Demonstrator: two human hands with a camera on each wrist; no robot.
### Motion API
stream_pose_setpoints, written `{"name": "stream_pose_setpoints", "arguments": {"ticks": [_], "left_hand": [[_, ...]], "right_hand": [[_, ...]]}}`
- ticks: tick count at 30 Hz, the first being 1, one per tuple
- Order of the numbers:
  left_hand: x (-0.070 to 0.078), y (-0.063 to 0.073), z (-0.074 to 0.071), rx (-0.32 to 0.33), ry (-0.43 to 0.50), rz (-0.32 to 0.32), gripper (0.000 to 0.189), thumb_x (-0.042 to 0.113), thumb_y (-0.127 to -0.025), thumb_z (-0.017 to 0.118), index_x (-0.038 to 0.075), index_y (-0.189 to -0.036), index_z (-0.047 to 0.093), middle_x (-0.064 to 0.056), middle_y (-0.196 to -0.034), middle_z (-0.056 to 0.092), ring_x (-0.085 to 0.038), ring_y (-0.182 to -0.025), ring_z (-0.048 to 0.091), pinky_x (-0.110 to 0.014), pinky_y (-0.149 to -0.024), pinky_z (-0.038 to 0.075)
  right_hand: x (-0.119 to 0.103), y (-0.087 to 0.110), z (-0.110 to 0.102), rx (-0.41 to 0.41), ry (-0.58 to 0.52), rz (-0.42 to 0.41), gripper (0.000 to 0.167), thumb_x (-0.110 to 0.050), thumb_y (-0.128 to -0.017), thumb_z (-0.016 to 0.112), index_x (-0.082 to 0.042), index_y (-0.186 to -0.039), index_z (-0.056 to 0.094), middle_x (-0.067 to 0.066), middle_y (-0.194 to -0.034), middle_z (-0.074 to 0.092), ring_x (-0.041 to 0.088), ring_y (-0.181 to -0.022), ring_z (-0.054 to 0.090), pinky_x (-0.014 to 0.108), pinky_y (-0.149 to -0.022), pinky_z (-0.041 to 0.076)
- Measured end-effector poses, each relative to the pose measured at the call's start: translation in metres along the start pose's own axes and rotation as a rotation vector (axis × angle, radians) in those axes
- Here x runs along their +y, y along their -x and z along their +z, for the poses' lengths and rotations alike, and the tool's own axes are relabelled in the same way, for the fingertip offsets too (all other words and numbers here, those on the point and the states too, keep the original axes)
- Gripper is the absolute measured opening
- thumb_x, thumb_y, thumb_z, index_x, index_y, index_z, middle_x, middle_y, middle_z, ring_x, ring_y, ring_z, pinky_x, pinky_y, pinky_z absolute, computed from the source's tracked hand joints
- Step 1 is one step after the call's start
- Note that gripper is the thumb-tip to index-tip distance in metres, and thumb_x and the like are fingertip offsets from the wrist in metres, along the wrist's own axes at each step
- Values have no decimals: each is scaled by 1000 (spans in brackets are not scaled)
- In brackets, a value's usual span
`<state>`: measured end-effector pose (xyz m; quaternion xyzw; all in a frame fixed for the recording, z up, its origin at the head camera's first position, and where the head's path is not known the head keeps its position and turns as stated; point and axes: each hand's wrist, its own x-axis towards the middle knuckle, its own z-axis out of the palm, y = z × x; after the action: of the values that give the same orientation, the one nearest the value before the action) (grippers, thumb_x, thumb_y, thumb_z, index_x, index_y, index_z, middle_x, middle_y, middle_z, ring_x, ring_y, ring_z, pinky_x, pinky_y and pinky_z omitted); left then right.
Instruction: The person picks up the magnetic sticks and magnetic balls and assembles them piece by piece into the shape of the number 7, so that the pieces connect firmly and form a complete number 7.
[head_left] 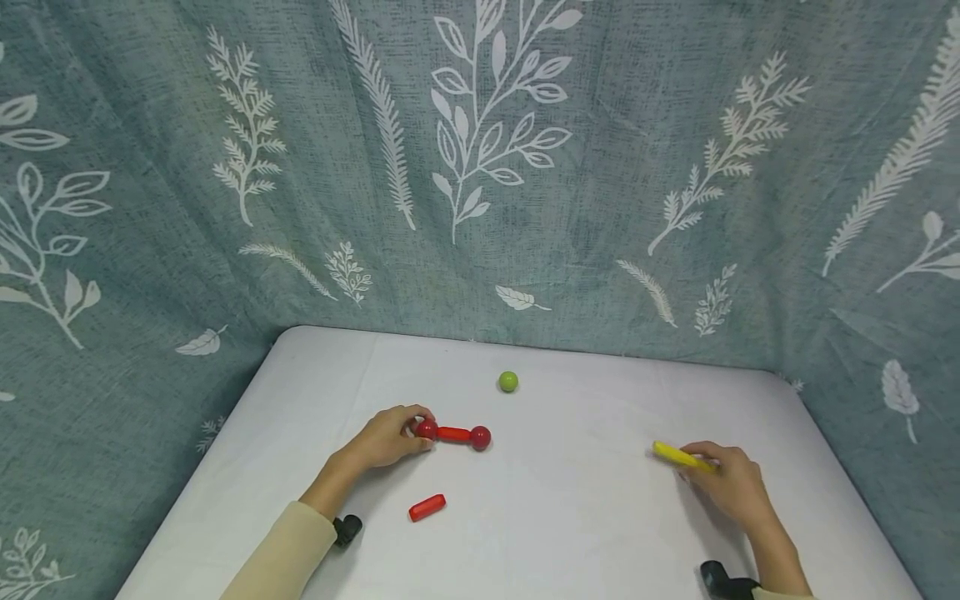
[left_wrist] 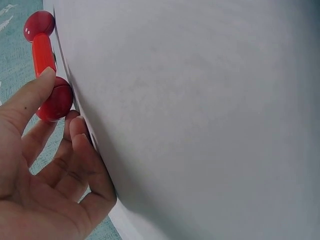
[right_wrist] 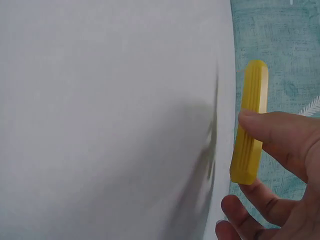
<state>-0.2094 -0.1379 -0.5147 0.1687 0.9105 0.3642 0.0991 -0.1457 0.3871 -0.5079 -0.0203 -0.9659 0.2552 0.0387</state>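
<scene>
My left hand (head_left: 393,435) grips one end ball of a red dumbbell-shaped piece, two dark red balls joined by an orange-red rod (head_left: 453,434). The left wrist view shows the thumb against the near ball (left_wrist: 56,102) and the far ball (left_wrist: 39,25) pointing away. Over at the right, my right hand (head_left: 733,485) pinches a yellow ridged stick (head_left: 675,454) between thumb and fingers. In the right wrist view the thumb lies across the middle of the yellow stick (right_wrist: 248,150). A short red rod (head_left: 427,507) lies on the table just below the left hand.
A green ball (head_left: 508,382) sits farther back on the white table (head_left: 570,533), near its middle. Behind the table hangs a teal leaf-patterned cloth (head_left: 600,167). Dark wrist-camera mounts (head_left: 347,530) show at both wrists.
</scene>
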Motion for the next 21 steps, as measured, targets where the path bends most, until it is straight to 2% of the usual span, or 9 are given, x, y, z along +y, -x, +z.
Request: {"name": "stream_pose_setpoints", "arguments": {"ticks": [3,8,14,21], "left_hand": [[0,0,0,1,-4,3,31,18,-87,80,18,-115,68,0,-90,59,-15,-74,52,-32,-62,44],[-3,0,1,-2,-2,7,31,18,-87,80,19,-115,68,1,-90,59,-15,-74,52,-32,-62,44],[-3,0,0,-3,2,9,31,19,-87,80,19,-115,68,1,-90,59,-16,-74,51,-32,-62,43],[-3,-1,1,-3,-5,11,31,18,-87,80,19,-115,68,1,-90,59,-16,-75,52,-32,-63,44]], "right_hand": [[-7,1,-1,-42,-58,28,32,-10,-86,77,-1,-116,70,31,-113,63,47,-101,59,60,-79,47],[-21,4,0,-101,-101,70,34,-16,-88,76,-2,-119,68,21,-107,64,37,-96,60,51,-75,48],[-39,7,6,-139,-146,70,37,-21,-91,75,-3,-122,67,12,-102,66,27,-90,60,37,-68,47],[-62,9,15,-145,-206,39,38,-26,-92,75,-4,-122,66,9,-100,70,24,-87,63,36,-66,49]]}}
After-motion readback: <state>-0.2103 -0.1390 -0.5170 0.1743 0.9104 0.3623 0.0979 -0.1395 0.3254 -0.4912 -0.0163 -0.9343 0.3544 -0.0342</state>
